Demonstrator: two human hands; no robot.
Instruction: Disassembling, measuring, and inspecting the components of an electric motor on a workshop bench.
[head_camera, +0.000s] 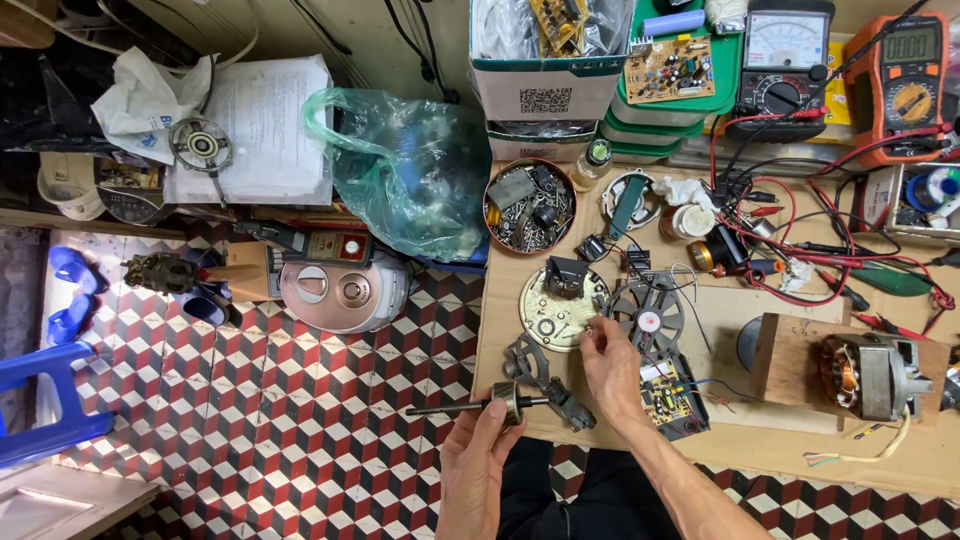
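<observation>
**Motor rotor held over the worktop edge**

At far left a blue plastic stool (45, 395) stands on the red, white and black cube-patterned floor (300, 420). Further right, a round silver appliance lid (342, 290) lies on that floor, below a stack of white papers (265, 125). A green translucent plastic bag (410, 180) bulges beside the corner of the wooden worktop (500, 330).

The left hand (478, 462) is closed around a small motor rotor (508, 402), fingers and thumb pinching its drum; the rotor's dark shaft runs level and sticks out leftward over the floor, just off the worktop's near edge. Touching or just behind the rotor lies a grey metal bracket (545, 375).

The right hand (612, 365) rests on the worktop, fingertips pressed together on something too small to make out, at the gap between a cream round plate (560, 300) and a black fan impeller (648, 315). A round tin of screws and scrap parts (529, 206) sits beyond them. Just right of the wrist lies a small circuit board (672, 392).

Further right, a motor with copper windings (868, 372) rests against a wooden block (785, 358). Red test leads (800, 240) tangle behind it, running towards a black analogue meter (785, 65) and an orange digital meter (908, 80).
</observation>
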